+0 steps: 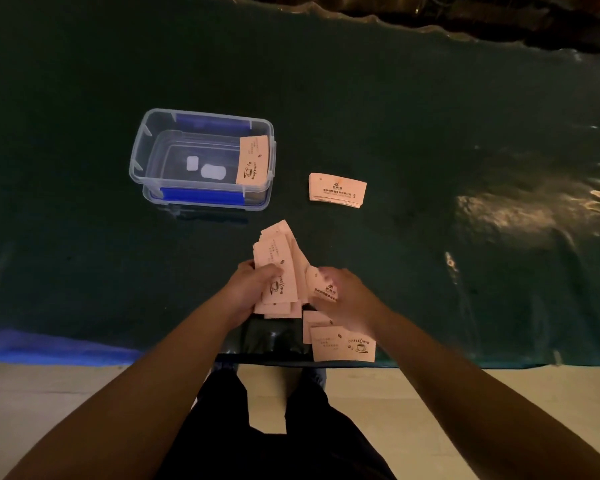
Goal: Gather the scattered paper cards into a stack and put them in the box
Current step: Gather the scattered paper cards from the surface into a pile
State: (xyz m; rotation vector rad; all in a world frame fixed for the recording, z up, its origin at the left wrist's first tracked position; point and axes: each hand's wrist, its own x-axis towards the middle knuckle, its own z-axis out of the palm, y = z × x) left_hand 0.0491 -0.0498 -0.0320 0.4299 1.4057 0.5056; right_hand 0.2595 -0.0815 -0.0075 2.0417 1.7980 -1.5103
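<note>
While the left hand [248,289] grips a fanned bundle of paper cards [278,268] at the near edge of a dark green table [84,254], the right hand [347,299] pinches a single card [321,284] just beside it; loose cards [343,342] lie under the right wrist, a neat stack [336,190] sits farther back, and one card [253,161] leans inside the clear plastic box [146,147]

Bare forearms [174,358], black trousers [274,427]
</note>
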